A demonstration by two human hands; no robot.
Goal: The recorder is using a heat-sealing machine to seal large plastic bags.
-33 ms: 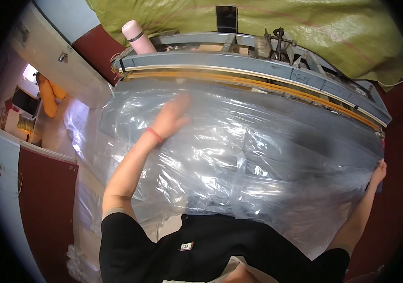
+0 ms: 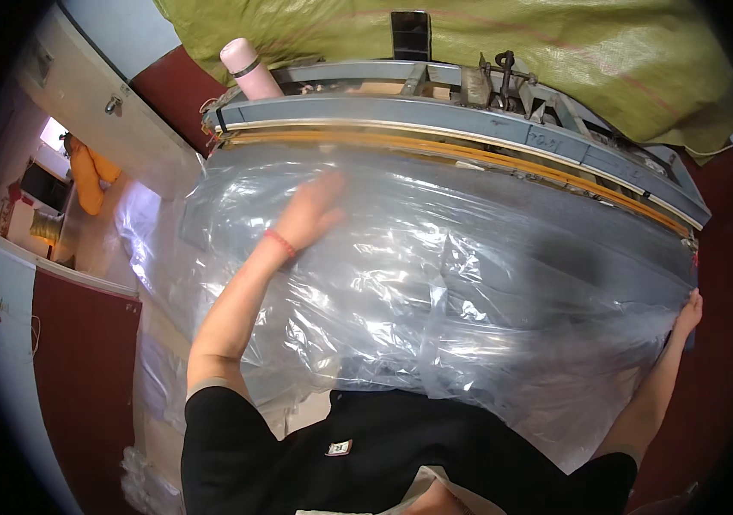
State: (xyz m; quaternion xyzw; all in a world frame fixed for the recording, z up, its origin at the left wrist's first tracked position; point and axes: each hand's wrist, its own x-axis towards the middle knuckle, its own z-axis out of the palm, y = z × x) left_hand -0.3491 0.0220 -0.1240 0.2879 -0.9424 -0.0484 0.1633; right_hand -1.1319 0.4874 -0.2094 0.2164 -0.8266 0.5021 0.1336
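Note:
A wide, wrinkled sheet of clear plastic film (image 2: pixel 383 287) lies over a dark grey surface (image 2: pixel 521 193) in front of me. My left hand (image 2: pixel 310 212) rests flat on the film left of the middle, fingers stretched toward the far side and blurred by motion. Out at the right end, my right hand (image 2: pixel 690 311) is closed on the edge of the film, which is drawn into folds there. The fingertips of that hand are partly hidden.
Beyond the film runs a long grey metal frame (image 2: pixel 452 114) with an orange bar (image 2: pixel 469 154) along it. A pink bottle (image 2: pixel 250 70), a metal clamp (image 2: pixel 504 77) and a dark phone (image 2: pixel 410 36) are at the back, before a green woven sheet (image 2: pixel 572 51). Leftward stands a door (image 2: pixel 126 120).

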